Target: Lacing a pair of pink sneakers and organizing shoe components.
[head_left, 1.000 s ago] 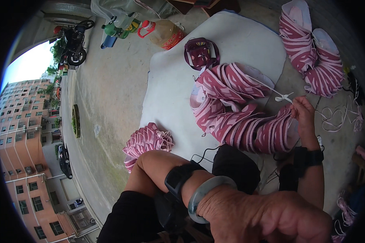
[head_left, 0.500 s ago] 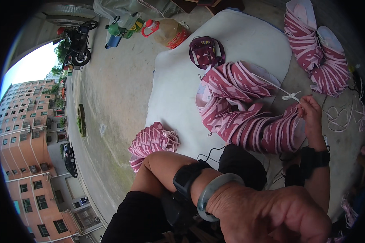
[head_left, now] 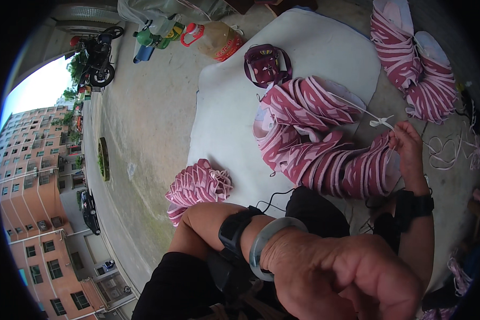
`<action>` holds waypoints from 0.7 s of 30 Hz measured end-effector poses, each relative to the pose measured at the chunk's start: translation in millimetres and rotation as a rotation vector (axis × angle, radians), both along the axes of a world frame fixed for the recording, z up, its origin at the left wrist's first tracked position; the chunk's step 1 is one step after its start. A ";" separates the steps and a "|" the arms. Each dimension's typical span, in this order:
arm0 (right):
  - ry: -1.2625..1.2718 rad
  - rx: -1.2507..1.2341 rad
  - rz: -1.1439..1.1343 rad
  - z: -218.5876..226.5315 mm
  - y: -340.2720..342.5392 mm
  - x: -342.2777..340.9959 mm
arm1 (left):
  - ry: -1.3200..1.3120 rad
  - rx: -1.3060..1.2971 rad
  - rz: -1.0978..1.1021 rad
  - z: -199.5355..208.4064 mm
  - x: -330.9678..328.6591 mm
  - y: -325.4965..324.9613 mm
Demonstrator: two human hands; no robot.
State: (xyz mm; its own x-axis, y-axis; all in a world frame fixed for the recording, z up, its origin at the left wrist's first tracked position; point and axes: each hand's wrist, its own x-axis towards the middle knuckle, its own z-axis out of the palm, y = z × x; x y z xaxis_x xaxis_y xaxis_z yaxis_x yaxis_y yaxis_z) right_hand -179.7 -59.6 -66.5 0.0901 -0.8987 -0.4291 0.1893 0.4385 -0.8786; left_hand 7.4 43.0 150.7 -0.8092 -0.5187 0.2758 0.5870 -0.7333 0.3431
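Note:
My right hand pinches a white cord beside its bow-like knot. The cord runs left to a curved bundle of pink and maroon patterned fabric pieces, stacked in overlapping layers and strung together. My fingertips are next to the bundle's right end. Close to the camera, my left hand is curled, a pale green bangle on its wrist. Its fingertips are turned away, so anything in them is hidden. A smaller bundle of pink pieces lies beyond my left forearm.
A white sheet covers part of the concrete ground. On it lies a maroon bag. A large red-capped bottle stands beyond its far edge. Another strung fabric bundle lies far right, above loose white cord.
My left hand has shifted slightly left and down. My right hand keeps its pinch on the cord, almost still. The whole view has drifted slightly.

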 end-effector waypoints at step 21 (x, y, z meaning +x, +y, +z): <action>0.163 0.019 0.297 -15.6 23.5 -27.7 | -2.393 -0.653 0.672 -315.7 194.2 59.0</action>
